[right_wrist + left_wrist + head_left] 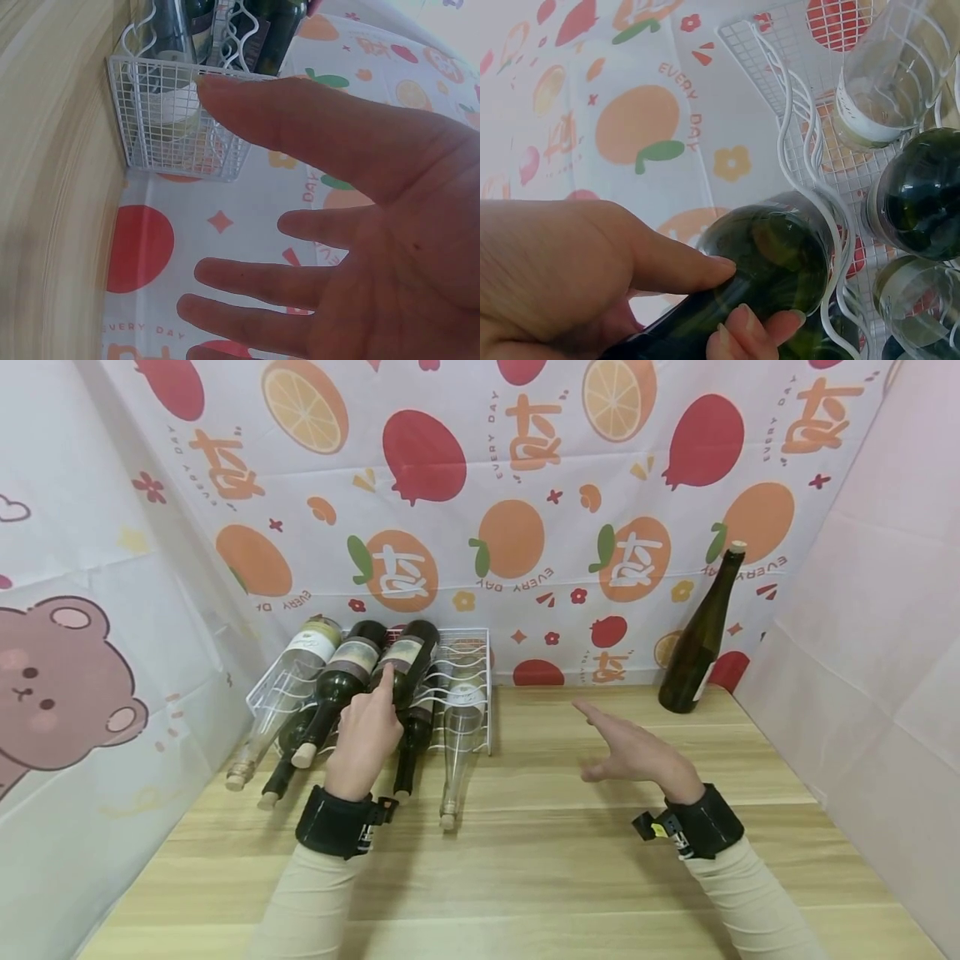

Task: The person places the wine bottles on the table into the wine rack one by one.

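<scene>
My left hand [367, 727] grips a dark green wine bottle [421, 639] by its neck and shoulder, thumb on one side and fingers curled on the other in the left wrist view. That bottle lies at the top of a white wire wine rack [490, 702], its base toward the wall. Beside it on the upper level lie another dark corked bottle [341, 681] and a clear corked bottle [281, 693]. My right hand [641, 752] hovers over the table to the right of the rack, fingers spread and holding nothing.
Lower in the rack lie dark bottles, one with its cork end [270, 797] jutting out, and a clear bottle [459, 735]. A tall dark green corked bottle [697, 643] stands upright at the table's back right. Printed cloth [502, 610] walls surround the wooden table [570, 877].
</scene>
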The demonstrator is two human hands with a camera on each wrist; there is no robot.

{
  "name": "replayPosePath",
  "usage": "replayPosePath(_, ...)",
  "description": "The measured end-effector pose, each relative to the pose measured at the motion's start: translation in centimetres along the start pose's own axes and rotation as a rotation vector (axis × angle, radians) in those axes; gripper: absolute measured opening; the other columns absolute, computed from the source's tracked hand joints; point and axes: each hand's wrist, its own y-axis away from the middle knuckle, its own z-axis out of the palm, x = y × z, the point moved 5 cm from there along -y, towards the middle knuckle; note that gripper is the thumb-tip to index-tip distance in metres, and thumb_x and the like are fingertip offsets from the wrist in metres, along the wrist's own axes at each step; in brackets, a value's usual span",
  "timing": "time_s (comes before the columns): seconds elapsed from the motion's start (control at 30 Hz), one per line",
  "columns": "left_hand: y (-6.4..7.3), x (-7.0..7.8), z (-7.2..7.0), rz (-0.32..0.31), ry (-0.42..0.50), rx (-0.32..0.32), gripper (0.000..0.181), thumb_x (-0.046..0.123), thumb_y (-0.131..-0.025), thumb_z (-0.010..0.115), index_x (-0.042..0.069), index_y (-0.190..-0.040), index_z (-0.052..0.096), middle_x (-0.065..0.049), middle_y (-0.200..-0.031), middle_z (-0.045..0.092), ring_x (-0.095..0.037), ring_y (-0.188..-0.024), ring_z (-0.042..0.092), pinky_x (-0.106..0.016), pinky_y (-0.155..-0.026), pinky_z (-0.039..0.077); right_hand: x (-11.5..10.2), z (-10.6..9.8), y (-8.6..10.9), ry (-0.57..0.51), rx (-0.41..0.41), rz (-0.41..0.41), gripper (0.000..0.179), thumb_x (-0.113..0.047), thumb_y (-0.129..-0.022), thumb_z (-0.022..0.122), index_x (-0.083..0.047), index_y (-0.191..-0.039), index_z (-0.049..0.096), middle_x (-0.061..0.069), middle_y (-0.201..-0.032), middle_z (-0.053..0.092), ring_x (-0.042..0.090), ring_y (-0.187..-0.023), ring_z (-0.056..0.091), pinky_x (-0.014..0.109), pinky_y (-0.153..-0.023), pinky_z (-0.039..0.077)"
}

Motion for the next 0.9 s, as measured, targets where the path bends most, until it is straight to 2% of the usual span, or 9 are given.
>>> replayPosePath(0.17,-0.1,0.2,0.6,-0.029,-0.008,-0.005,0.078,-0.004,-0.09,0.056,0.001,-0.162,0.027,-0.022,-0.069,0.061,-0.035,-0.056,0.057,-0.042,-0.05,0.042,-0.1,0.1,0.1,-0.003,-0.003,-0.014,0.109,-0.024,-0.08,0.09,-0.012,-0.164,0.023,0.024,-0.16,0.043,0.044,-0.145,0.045,0.063,-0.112,0.043)
replayPosePath(0.33,-0.4,0.8,0.9,-0.035,-0.039,-0.033,0.086,-0.001,-0.087,0.063,-0.002,-0.162,0.022,-0.025,-0.074,0.064,-0.036,-0.06,0.06,-0.046,-0.056,0.048,0.0,0.1,0.1,-0.001,-0.009,-0.021,0.11,-0.027,-0.079,0.091,-0.013,-0.164,0.023,0.025,-0.156,0.047,0.045,-0.143,0.048,0.063,-0.109,0.046)
replayPosePath(0.47,-0.9,1.1,1.1,-0.086,-0.044,-0.117,0.088,0.004,-0.091,0.062,-0.001,-0.164,0.013,-0.036,-0.091,0.065,-0.043,-0.072,0.063,-0.05,-0.065,0.053,-0.1,0.0,0.0,-0.002,-0.014,-0.023,0.11,-0.027,-0.079,0.091,-0.013,-0.164,0.023,0.025,-0.157,0.047,0.044,-0.143,0.048,0.064,-0.108,0.047)
replayPosePath(0.53,-1.1,1.1,1.2,-0.116,-0.046,-0.154,0.089,0.006,-0.093,0.06,0.0,-0.165,0.009,-0.041,-0.103,0.064,-0.048,-0.082,0.064,-0.054,-0.074,0.055,-0.1,0.0,0.0,-0.001,-0.014,-0.024,0.11,-0.026,-0.079,0.091,-0.013,-0.164,0.023,0.025,-0.157,0.047,0.044,-0.143,0.048,0.063,-0.108,0.047)
replayPosePath(0.63,-1.1,1.1,1.1,-0.153,-0.049,-0.186,0.089,0.01,-0.095,0.059,0.005,-0.166,0.006,-0.043,-0.113,0.062,-0.053,-0.092,0.065,-0.059,-0.08,0.055,-0.2,0.0,0.1,-0.002,-0.013,-0.027,0.11,-0.025,-0.079,0.091,-0.013,-0.164,0.023,0.025,-0.157,0.046,0.044,-0.143,0.048,0.063,-0.109,0.047)
replayPosePath(0.7,-0.9,1.0,1.0,-0.163,-0.058,-0.179,0.087,0.011,-0.096,0.058,0.009,-0.167,0.007,-0.04,-0.11,0.064,-0.053,-0.091,0.066,-0.06,-0.077,0.055,-0.3,0.0,0.1,-0.001,-0.011,-0.03,0.11,-0.025,-0.079,0.091,-0.012,-0.164,0.023,0.025,-0.157,0.046,0.044,-0.143,0.048,0.062,-0.108,0.047)
replayPosePath(0.8,-0.5,0.8,0.8,-0.164,-0.067,-0.156,0.082,0.013,-0.098,0.056,0.011,-0.167,0.012,-0.035,-0.102,0.067,-0.049,-0.08,0.066,-0.058,-0.066,0.054,-0.4,0.1,0.2,-0.005,-0.015,-0.032,0.11,-0.024,-0.079,0.091,-0.012,-0.164,0.022,0.025,-0.157,0.046,0.044,-0.143,0.048,0.062,-0.109,0.047)
replayPosePath(0.9,0.1,0.7,0.5,-0.147,-0.074,-0.116,0.074,0.015,-0.102,0.054,0.005,-0.165,0.017,-0.035,-0.101,0.069,-0.047,-0.074,0.066,-0.057,-0.061,0.053,-0.4,0.1,0.2,0.002,-0.018,-0.034,0.109,-0.023,-0.079,0.091,-0.01,-0.164,0.023,0.025,-0.157,0.047,0.044,-0.142,0.048,0.062,-0.109,0.046)
